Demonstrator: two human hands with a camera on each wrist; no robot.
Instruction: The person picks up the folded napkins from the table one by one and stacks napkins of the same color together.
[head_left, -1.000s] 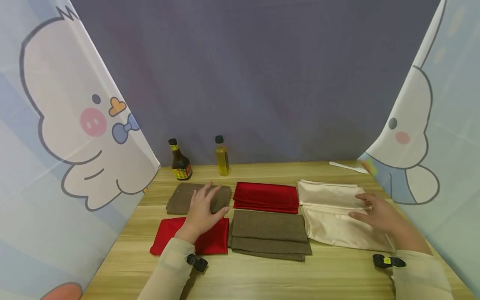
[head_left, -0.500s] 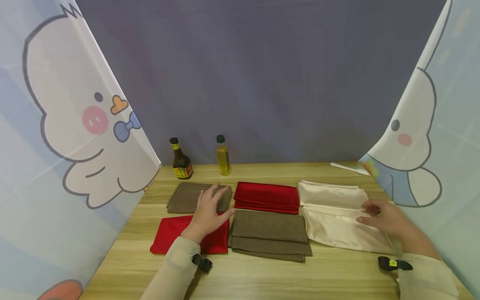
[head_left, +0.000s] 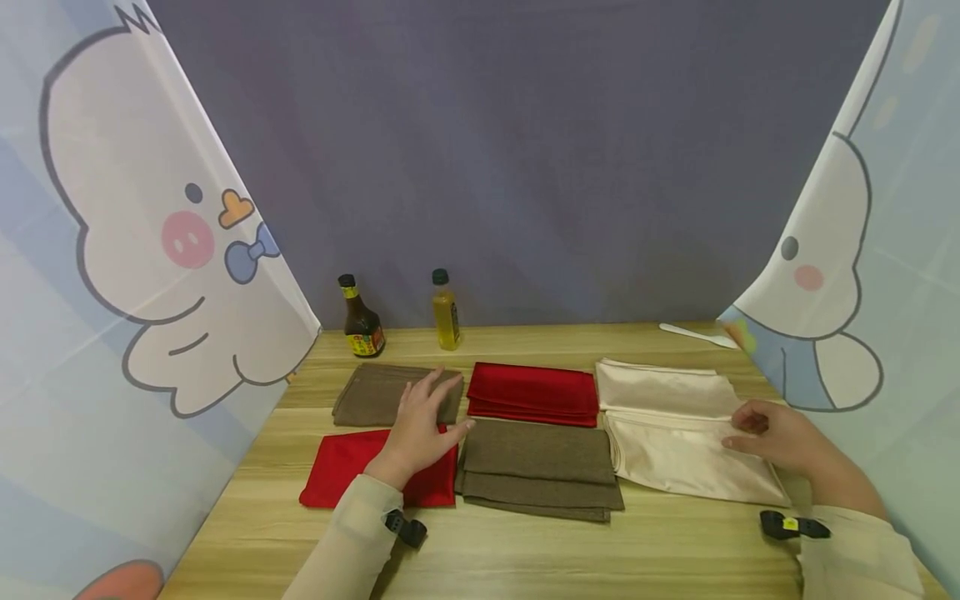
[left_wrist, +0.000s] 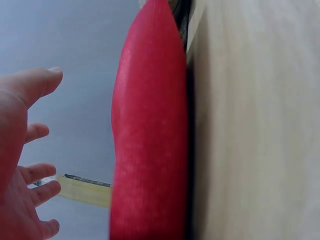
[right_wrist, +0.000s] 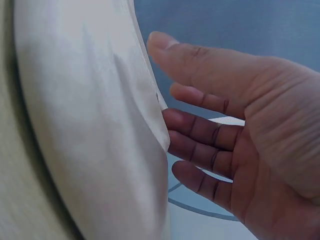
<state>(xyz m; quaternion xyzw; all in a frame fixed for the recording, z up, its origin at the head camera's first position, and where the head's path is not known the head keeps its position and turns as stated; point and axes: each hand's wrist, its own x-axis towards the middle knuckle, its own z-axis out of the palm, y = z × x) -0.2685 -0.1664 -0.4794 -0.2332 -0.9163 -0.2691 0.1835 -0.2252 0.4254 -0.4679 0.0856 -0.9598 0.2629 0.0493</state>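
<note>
Folded cloths lie in two rows. My left hand (head_left: 418,433) is spread above the front-left red cloth (head_left: 345,462), its fingers over the back-left brown-grey cloth (head_left: 371,396). In the left wrist view its thumb and fingers (left_wrist: 37,82) stand apart, holding nothing, beside the red fold. At the right, my right hand (head_left: 780,437) hovers by two cream satin cloths, the back one (head_left: 652,390) and the front one (head_left: 675,458). Its fingers are loosely bent with the thumb apart. The right wrist view has its fingertips (right_wrist: 177,120) right at the cream cloth's edge, partly hidden behind it.
Another red cloth (head_left: 532,392) and a brown-grey one (head_left: 536,467) lie in the middle column. Behind stand a dark sauce bottle (head_left: 363,329) and an oil bottle (head_left: 446,317). A white plastic utensil (head_left: 697,336) lies back right. Printed curtains (head_left: 907,250) flank the table (head_left: 600,550).
My right hand has shifted slightly right along the cream cloths, its fingers a little more bent. My left hand has moved slightly right. The cloths lie as before.
</note>
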